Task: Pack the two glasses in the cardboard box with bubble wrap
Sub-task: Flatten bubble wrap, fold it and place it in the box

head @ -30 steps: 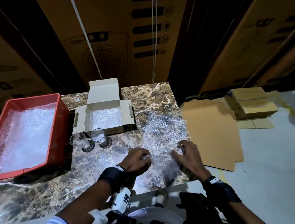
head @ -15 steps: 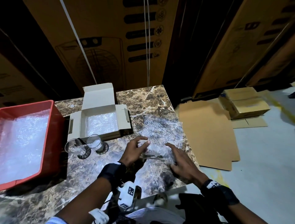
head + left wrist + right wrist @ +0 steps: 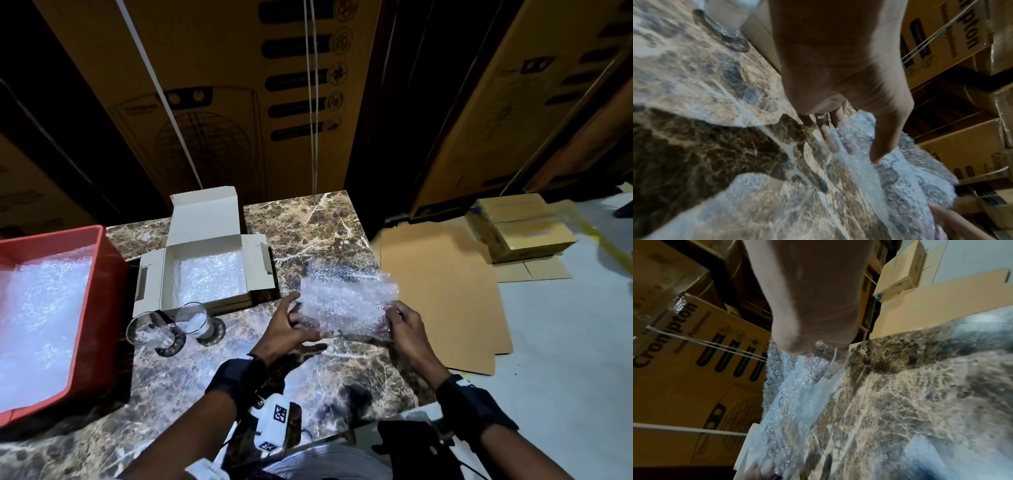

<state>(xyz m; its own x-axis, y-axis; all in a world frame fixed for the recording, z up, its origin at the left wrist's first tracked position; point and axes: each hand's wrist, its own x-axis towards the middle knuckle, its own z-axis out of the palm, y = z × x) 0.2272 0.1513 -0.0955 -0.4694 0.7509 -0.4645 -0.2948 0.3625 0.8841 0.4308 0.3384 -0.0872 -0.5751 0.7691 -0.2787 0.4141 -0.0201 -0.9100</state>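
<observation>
Both hands, left hand [image 3: 286,327] and right hand [image 3: 406,327], pinched the clear bubble-wrap sheet [image 3: 346,301] above the marble surface [image 3: 308,222]; the two clear stemmed glasses [image 3: 174,327] stood left of the left hand, which was nearer.

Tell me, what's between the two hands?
In the head view, a crumpled bubble wrap sheet stretches between the left hand and right hand, each gripping one end above the marble table.

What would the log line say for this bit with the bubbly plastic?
step: lifting wrap | left hand + right hand: hold bubble wrap sheet above table | two glasses: unwrapped, beside open cardboard box | box: lined
</observation>
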